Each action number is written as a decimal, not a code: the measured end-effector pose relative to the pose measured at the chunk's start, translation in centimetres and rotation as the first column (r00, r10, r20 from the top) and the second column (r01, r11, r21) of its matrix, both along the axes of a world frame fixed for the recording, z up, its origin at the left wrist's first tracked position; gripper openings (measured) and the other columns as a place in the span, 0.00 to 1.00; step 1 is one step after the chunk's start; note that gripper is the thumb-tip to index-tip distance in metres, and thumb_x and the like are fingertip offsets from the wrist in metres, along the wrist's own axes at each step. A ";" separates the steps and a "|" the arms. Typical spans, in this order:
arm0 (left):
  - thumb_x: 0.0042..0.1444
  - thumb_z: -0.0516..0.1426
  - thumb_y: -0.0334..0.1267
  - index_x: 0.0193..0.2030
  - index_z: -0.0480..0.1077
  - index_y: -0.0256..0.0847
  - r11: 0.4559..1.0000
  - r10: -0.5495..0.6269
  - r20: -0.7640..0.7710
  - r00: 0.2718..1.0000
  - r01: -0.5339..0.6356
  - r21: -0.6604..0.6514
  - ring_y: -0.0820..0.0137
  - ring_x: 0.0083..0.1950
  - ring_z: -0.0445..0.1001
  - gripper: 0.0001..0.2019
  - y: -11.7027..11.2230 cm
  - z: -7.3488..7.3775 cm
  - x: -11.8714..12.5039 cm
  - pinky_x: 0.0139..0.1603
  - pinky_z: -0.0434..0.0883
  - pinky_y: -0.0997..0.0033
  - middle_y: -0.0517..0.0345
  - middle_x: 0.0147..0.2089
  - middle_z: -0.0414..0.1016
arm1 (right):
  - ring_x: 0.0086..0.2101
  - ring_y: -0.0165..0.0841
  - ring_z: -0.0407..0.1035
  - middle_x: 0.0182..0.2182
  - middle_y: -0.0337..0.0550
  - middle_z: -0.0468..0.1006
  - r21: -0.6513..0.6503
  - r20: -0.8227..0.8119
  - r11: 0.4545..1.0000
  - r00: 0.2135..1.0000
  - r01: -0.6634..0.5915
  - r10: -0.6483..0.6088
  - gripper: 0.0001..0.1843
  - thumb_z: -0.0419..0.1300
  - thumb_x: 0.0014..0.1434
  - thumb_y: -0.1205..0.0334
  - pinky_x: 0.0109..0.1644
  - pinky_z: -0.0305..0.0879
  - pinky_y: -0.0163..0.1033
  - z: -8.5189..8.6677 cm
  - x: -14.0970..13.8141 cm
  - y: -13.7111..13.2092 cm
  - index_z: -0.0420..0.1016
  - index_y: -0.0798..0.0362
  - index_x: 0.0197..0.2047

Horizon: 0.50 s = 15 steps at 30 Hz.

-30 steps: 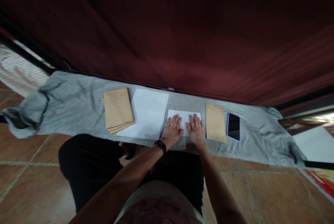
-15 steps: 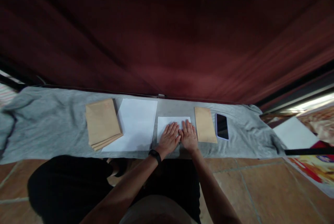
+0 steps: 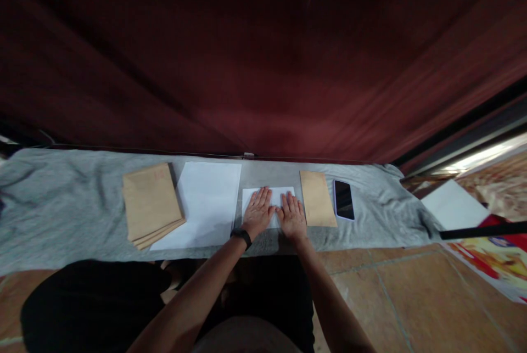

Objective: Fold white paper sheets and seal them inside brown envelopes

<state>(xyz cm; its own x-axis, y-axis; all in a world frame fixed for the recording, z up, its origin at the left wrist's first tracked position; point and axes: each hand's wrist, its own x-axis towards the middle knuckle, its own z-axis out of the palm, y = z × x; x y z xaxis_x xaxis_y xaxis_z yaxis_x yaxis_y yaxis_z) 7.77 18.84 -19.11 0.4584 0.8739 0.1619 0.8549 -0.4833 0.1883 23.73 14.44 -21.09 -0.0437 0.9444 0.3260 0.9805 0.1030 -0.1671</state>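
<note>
While the left hand [image 3: 257, 214] lies flat on the small white sheet [image 3: 277, 194], the right hand [image 3: 293, 221] does likewise, neither gripping.

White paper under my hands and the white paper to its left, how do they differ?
The small paper is much smaller than the large paper. The left hand and right hand lie on the small paper; neither rests on the large paper. A brown stack overlaps the large paper, but not the small paper. Both are white.
</note>
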 end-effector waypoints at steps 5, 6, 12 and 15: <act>0.69 0.43 0.43 0.72 0.55 0.35 0.999 -0.050 -0.004 0.999 0.050 0.009 0.60 0.76 0.47 0.27 -1.2 -0.1 -0.4 0.75 0.46 0.49 0.50 0.75 0.54 | 0.68 0.45 0.51 0.70 0.56 0.55 -0.023 0.012 1.000 1.000 0.007 -0.006 0.29 0.45 0.73 0.53 0.69 0.49 0.54 0.1 0.0 0.0 0.54 0.55 0.72; 0.69 0.43 0.43 0.72 0.55 0.36 0.998 -0.067 -0.006 0.998 0.067 0.007 0.60 0.76 0.47 0.27 -1.6 -0.1 -0.6 0.75 0.46 0.49 0.51 0.75 0.54 | 0.68 0.45 0.51 0.71 0.56 0.55 -0.024 0.013 1.000 1.000 0.006 -0.006 0.29 0.45 0.73 0.54 0.69 0.49 0.54 0.1 0.0 0.0 0.53 0.55 0.73; 0.70 0.45 0.45 0.72 0.55 0.40 0.988 -0.156 -0.013 0.988 0.156 0.002 0.63 0.76 0.48 0.26 -5.0 0.5 -1.7 0.76 0.46 0.50 0.52 0.74 0.55 | 0.69 0.44 0.50 0.71 0.54 0.53 -0.028 -0.012 1.000 1.000 -0.006 0.006 0.30 0.45 0.72 0.54 0.69 0.49 0.54 0.2 0.0 -0.1 0.52 0.53 0.73; 0.70 0.44 0.47 0.72 0.55 0.42 0.981 -0.192 -0.012 0.981 0.192 -0.009 0.64 0.76 0.48 0.26 -6.6 0.8 -2.7 0.76 0.47 0.51 0.55 0.74 0.56 | 0.69 0.44 0.50 0.71 0.54 0.53 -0.023 -0.017 1.000 1.000 -0.004 0.004 0.30 0.46 0.72 0.54 0.69 0.50 0.54 0.3 0.1 -0.1 0.52 0.53 0.73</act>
